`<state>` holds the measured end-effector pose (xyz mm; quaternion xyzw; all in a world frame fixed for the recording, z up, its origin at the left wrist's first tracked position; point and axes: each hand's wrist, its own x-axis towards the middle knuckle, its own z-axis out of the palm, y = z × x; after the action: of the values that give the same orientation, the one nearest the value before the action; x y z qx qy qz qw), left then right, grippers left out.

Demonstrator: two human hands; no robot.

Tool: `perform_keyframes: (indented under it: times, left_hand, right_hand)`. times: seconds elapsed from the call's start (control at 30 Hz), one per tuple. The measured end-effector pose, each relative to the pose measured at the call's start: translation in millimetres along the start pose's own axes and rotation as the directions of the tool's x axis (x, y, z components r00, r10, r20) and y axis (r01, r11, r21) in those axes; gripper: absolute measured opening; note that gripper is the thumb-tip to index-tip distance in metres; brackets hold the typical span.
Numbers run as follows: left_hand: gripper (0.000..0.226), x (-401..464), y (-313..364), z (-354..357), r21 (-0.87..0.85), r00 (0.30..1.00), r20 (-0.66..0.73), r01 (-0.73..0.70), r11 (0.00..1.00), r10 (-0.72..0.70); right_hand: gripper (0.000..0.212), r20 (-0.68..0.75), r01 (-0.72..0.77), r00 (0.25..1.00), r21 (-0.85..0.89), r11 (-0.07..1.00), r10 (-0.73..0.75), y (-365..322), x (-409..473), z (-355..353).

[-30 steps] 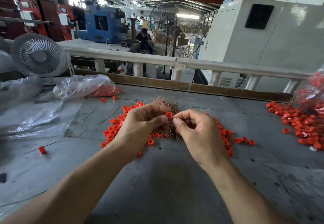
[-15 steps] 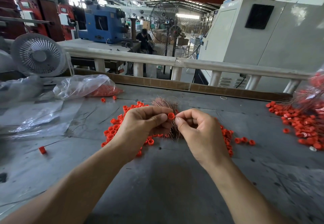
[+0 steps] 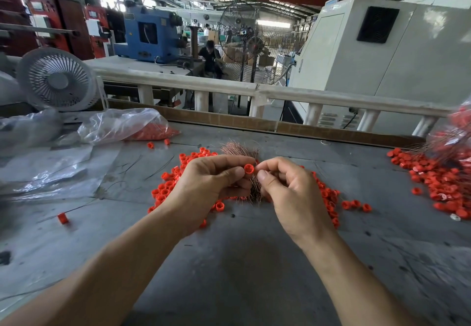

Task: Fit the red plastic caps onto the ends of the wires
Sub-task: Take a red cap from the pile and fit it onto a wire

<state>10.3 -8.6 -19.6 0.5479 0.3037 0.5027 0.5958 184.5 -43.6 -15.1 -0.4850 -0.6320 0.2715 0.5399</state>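
Both hands are up over the grey metal worktable [image 3: 229,274], meeting in the middle. The left hand [image 3: 209,185] pinches a small red plastic ring-shaped cap [image 3: 249,169] between thumb and forefinger, open end turned toward the right hand [image 3: 290,193]. That hand's thumb and forefinger are pressed tight together right beside the cap; whatever they hold is too thin to make out. A coppery bundle of fine wires [image 3: 239,149] fans out behind the knuckles, its lower part tucked between the two hands. Loose red caps [image 3: 165,190] lie scattered on the table under and around both hands, and a second red heap [image 3: 438,180] sits well off to the right. A clear plastic bag holding more red caps [image 3: 122,129] lies at far left, with a white desk fan [image 3: 56,78] behind it.
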Motion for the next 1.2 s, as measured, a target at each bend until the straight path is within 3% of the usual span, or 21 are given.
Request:
perform_keyframes:
  times: [0.4,0.7,0.93,1.07,1.2]
  left_hand:
    - [0.025,-0.3,0.1,3.7,-0.056,1.000,-0.027,0.004,0.998,-0.006]
    - [0.019,-3.3,4.3,6.0,-0.089,1.000,0.030,0.012,0.996,-0.009]
    - [0.027,-1.6,3.1,5.0,-0.145,0.999,0.030,0.038,0.989,-0.034]
    - [0.020,-0.6,2.6,5.0,-0.149,0.999,-0.006,0.036,0.988,-0.038]
    - [0.016,-1.4,1.9,3.3,-0.122,0.999,-0.028,0.039,0.992,-0.043]
  right_hand:
    - [0.022,0.050,-0.066,0.997,0.063,0.996,0.063,6.2,0.7,3.0]
    - [0.030,0.104,-0.129,0.988,0.116,0.985,0.117,5.2,0.4,6.5]
    - [0.037,0.165,-0.159,0.975,0.069,0.985,0.146,4.3,-1.2,3.6]
    - [0.018,-0.068,-0.163,0.986,-0.162,0.973,0.154,12.7,5.7,-3.5]
    - [0.013,-0.298,-0.221,0.951,-0.473,0.853,0.081,20.3,12.5,-24.8]
